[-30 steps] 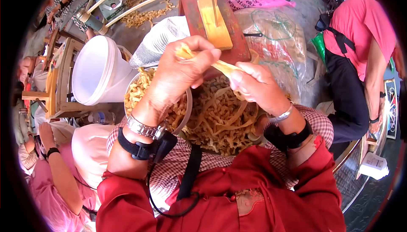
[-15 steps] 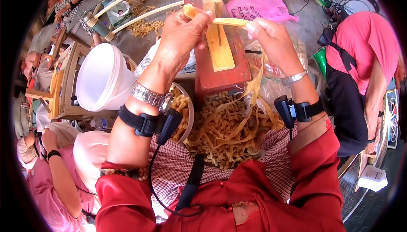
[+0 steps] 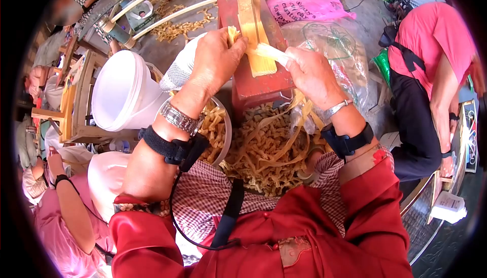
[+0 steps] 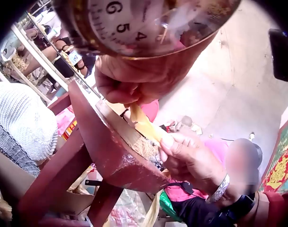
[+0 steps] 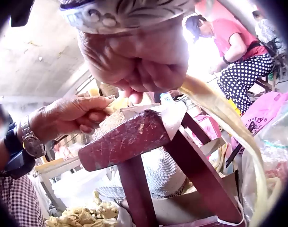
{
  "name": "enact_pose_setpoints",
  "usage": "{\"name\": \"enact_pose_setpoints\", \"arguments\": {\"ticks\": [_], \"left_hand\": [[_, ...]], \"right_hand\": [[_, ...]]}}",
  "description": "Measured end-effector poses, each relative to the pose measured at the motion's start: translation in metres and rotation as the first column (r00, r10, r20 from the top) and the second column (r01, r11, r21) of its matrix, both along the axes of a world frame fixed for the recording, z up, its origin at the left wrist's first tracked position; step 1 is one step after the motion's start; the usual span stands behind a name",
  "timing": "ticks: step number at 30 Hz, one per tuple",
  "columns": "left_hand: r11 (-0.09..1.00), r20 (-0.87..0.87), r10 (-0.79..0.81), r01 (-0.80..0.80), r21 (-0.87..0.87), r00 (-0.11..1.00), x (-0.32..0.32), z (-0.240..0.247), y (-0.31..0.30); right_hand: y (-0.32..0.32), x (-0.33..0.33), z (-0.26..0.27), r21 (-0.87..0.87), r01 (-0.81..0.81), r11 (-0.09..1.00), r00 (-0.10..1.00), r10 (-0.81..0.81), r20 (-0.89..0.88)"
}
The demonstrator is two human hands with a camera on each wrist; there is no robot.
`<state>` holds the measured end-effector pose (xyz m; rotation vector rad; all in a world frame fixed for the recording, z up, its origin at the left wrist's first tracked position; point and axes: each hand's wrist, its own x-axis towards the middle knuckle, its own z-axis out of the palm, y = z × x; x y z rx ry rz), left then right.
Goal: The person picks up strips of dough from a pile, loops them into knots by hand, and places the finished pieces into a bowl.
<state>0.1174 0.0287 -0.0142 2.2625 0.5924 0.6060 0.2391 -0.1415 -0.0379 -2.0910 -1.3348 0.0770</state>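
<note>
A pale yellow, flat pliable strip is stretched between my two hands over a wooden block with an upright piece on it. The block sits on a narrow red bench. My left hand pinches one end, and a short folded tuft pokes out above its thumb. On the other side, my right hand grips the strip with curled fingers. From that fist a long tail of the strip hangs down in the right wrist view. Below the bench lies a heap of knotted yellowish pieces with loose strips on top.
A round tub of similar pieces stands left of the heap. Further left are a white bucket and a mesh sack. A pink bag and clear plastic bag lie beyond the bench. People sit on both sides.
Both hands first rose and spread, drawing the strip out over the block. Since then they have come down slightly, the strip now lower, close over the block.
</note>
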Motion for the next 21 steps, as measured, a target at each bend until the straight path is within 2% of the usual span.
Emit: {"name": "enact_pose_setpoints", "arguments": {"ticks": [2,5,9,12,14,15,18,19,21], "left_hand": [[0.998,0.008,-0.004,0.003,0.067,1.0,-0.005,-0.002,-0.003],[0.999,0.103,-0.016,0.012,0.048,0.995,-0.006,0.006,-0.011],[0.994,0.113,-0.028,0.016,0.107,0.993,0.0,0.019,-0.006],[0.996,0.147,-0.007,-0.006,0.086,0.989,0.004,0.019,-0.004],[1.0,0.159,0.008,-0.007,-0.012,0.987,0.005,0.02,-0.01],[0.998,0.164,0.017,-0.007,-0.06,0.986,0.006,0.021,-0.012],[1.0,0.195,-0.03,0.028,0.014,0.98,0.005,0.022,-0.012],[0.997,0.287,-0.011,0.034,-0.073,0.958,0.01,0.01,0.0],[0.984,0.218,0.049,-0.01,-0.178,0.975,0.0,0.02,0.015]], "right_hand": [[-0.004,-0.005,0.001,0.01,0.024,1.0,0.998,-0.025,0.062],[-0.007,-0.004,0.005,0.122,0.048,0.991,0.993,-0.061,0.102],[-0.007,-0.005,0.023,0.167,0.064,0.984,0.995,-0.076,0.07],[-0.007,-0.005,0.026,0.158,0.056,0.986,0.997,-0.064,0.045],[-0.004,-0.01,0.02,0.153,0.03,0.988,0.999,-0.032,0.009],[-0.001,-0.013,0.017,0.142,0.003,0.99,0.998,-0.011,0.058],[0.007,0.023,-0.005,0.445,-0.005,0.896,0.982,-0.08,0.173],[0.003,0.038,-0.001,0.51,0.251,0.823,0.968,-0.216,-0.128],[-0.012,0.065,0.009,0.496,0.389,0.776,0.914,-0.26,-0.311]]}}
